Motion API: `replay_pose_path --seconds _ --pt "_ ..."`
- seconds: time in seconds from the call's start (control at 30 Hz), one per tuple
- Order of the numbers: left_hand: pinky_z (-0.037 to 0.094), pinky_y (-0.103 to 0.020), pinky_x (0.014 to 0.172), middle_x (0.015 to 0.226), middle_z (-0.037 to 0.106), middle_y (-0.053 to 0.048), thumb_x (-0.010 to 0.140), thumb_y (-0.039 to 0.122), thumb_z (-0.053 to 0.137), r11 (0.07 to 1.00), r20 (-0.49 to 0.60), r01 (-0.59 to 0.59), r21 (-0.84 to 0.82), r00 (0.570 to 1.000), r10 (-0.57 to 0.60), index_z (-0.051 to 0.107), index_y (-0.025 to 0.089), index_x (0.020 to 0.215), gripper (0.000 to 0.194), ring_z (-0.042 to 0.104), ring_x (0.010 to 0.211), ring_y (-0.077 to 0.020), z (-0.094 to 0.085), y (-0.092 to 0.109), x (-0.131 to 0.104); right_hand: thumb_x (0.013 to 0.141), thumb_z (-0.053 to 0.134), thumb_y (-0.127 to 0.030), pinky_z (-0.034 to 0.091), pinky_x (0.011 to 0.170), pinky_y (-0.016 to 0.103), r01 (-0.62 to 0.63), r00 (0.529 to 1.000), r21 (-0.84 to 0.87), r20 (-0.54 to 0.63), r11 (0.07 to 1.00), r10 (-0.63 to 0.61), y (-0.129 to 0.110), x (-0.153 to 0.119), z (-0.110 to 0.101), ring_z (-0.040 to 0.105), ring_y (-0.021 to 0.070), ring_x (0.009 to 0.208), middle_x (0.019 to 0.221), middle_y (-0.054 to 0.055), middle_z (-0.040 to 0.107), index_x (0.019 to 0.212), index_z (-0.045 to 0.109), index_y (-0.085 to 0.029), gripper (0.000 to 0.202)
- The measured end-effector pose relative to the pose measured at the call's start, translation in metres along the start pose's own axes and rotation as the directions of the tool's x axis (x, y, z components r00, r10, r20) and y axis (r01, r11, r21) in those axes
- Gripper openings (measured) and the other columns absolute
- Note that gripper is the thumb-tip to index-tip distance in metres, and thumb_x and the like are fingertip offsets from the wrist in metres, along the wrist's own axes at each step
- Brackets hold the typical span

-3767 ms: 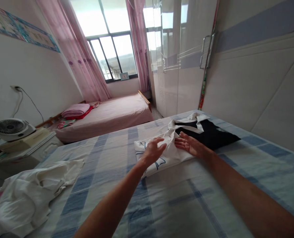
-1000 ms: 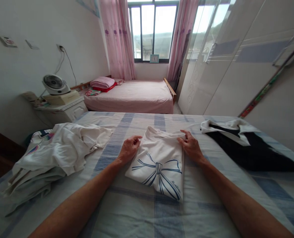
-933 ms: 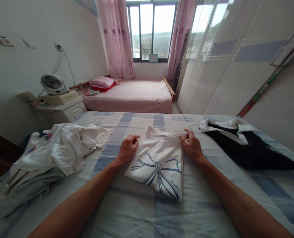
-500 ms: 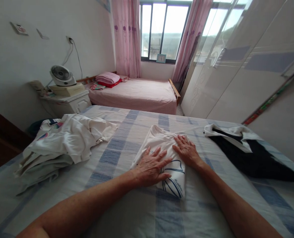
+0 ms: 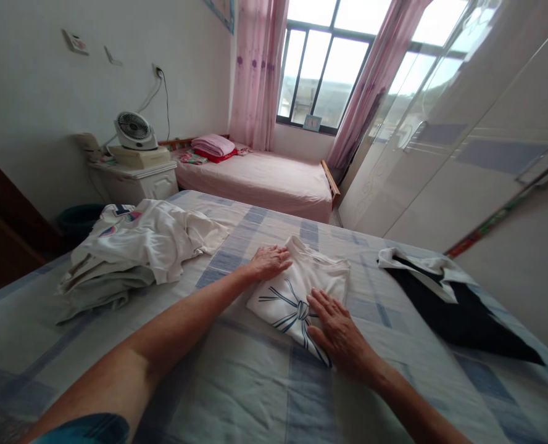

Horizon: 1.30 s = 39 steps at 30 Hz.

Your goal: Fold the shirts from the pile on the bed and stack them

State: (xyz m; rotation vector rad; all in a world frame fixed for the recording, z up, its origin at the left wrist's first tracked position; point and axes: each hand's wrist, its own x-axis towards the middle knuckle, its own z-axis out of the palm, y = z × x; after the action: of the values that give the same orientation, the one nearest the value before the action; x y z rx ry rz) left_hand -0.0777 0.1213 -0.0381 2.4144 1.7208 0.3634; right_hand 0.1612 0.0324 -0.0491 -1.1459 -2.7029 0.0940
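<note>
White bow-print shirt (image 5: 297, 290) lies folded under my left hand (image 5: 270, 261) and right hand (image 5: 337, 331), both flat, grasping nothing; likely smoothing, next calling for even pressure.

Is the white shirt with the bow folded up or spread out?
Folded. The white shirt lies in a compact, flat packet, with no sleeves spread out.

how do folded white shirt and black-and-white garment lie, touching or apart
Apart: the head view shows blue-checked bedsheet between the folded white shirt and black-and-white garment.
</note>
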Motion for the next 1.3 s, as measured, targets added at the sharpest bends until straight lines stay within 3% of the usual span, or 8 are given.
replay_pose_path --seconds 0.13,0.27,0.5,0.7,0.83,0.93,1.1,1.3 --pt "0.025 -0.05 0.109 0.138 0.05 -0.008 0.095 0.037 0.033 0.999 -0.081 -0.046 0.014 0.996 0.047 0.061 0.021 0.115 0.038 0.033 0.135 -0.0286 -0.006 0.022 0.0 0.093 0.038 -0.035 0.042 0.097 0.039 -0.079 0.984 0.073 -0.151 0.994 0.089 -0.003 0.009 -0.017 0.053 0.022 0.116 0.125 0.009 0.058 0.109 0.061 -0.022 0.03" --pt "0.026 -0.042 0.11 0.145 0.042 -0.004 0.097 0.041 0.029 0.974 -0.047 -0.222 -0.032 0.974 0.221 0.054 0.026 0.128 0.043 0.032 0.136 -0.0232 0.007 0.033 0.002 0.091 0.041 -0.028 0.046 0.079 0.035 -0.118 0.952 0.072 -0.274 0.99 0.133 -0.002 0.012 -0.015 0.058 0.02 0.087 0.092 0.007 0.061 0.085 0.058 -0.023 0.019" --pt "0.02 -0.051 0.11 0.151 0.032 -0.007 0.095 0.051 0.025 0.994 -0.004 -0.105 -0.038 0.994 0.105 0.039 0.023 0.141 0.055 0.023 0.14 -0.0276 0.029 0.012 0.012 0.09 0.045 -0.027 0.043 0.081 0.033 -0.074 0.976 0.054 -0.203 0.996 0.083 0.005 0.002 -0.01 0.054 0.0191 0.087 0.088 0.005 0.06 0.08 0.056 -0.022 0.015" --pt "0.02 -0.048 0.111 0.15 0.033 -0.006 0.095 0.051 0.027 0.993 0.015 -0.097 -0.061 0.995 0.098 0.04 0.025 0.14 0.054 0.024 0.14 -0.0265 0.023 0.013 0.014 0.092 0.042 -0.036 0.045 0.076 0.034 -0.175 0.973 0.053 -0.141 0.983 0.18 0.018 0.005 -0.019 0.058 0.0191 0.082 0.086 0.005 0.061 0.076 0.056 -0.023 0.026" --pt "0.023 -0.045 0.111 0.15 0.034 -0.008 0.096 0.046 0.029 0.992 -0.049 -0.029 -0.119 0.999 0.023 0.041 0.022 0.139 0.052 0.028 0.139 -0.0252 0.007 0.026 0.001 0.093 0.039 -0.04 0.043 0.092 0.039 -0.157 0.95 0.075 -0.261 0.985 0.171 0.021 0.006 -0.019 0.055 0.0231 0.111 0.12 0.01 0.059 0.106 0.061 -0.023 0.031" --pt "0.019 -0.044 0.113 0.15 0.033 -0.008 0.095 0.048 0.03 0.977 -0.073 -0.177 -0.12 0.983 0.169 0.039 0.023 0.141 0.053 0.023 0.141 -0.024 0.004 0.037 -0.022 0.092 0.037 -0.044 0.029 0.107 0.047 -0.144 0.956 0.016 -0.256 0.989 0.143 0.023 0.01 -0.009 0.032 0.0263 0.136 0.146 0.012 0.039 0.136 0.045 -0.022 0.049" --pt "0.015 -0.041 0.114 0.152 0.028 -0.011 0.094 0.053 0.031 0.984 0.048 -0.149 -0.093 0.987 0.154 0.036 0.019 0.142 0.06 0.019 0.142 -0.0232 0.014 0.026 -0.049 0.094 0.031 -0.043 0.024 0.11 0.044 -0.251 0.967 -0.051 -0.043 0.967 0.249 0.034 0.014 0.014 0.029 0.0232 0.138 0.148 0.013 0.035 0.14 0.04 -0.014 0.056" --pt "0.02 -0.046 0.112 0.143 0.044 -0.014 0.094 0.048 0.035 0.995 -0.053 -0.099 -0.027 0.994 0.098 0.05 0.015 0.132 0.053 0.032 0.137 -0.027 -0.001 0.024 -0.062 0.094 0.028 -0.046 0.023 0.111 0.044 -0.263 0.947 -0.074 -0.209 0.962 0.243 0.035 0.013 0.01 0.024 0.0239 0.14 0.15 0.014 0.032 0.141 0.039 -0.013 0.058"
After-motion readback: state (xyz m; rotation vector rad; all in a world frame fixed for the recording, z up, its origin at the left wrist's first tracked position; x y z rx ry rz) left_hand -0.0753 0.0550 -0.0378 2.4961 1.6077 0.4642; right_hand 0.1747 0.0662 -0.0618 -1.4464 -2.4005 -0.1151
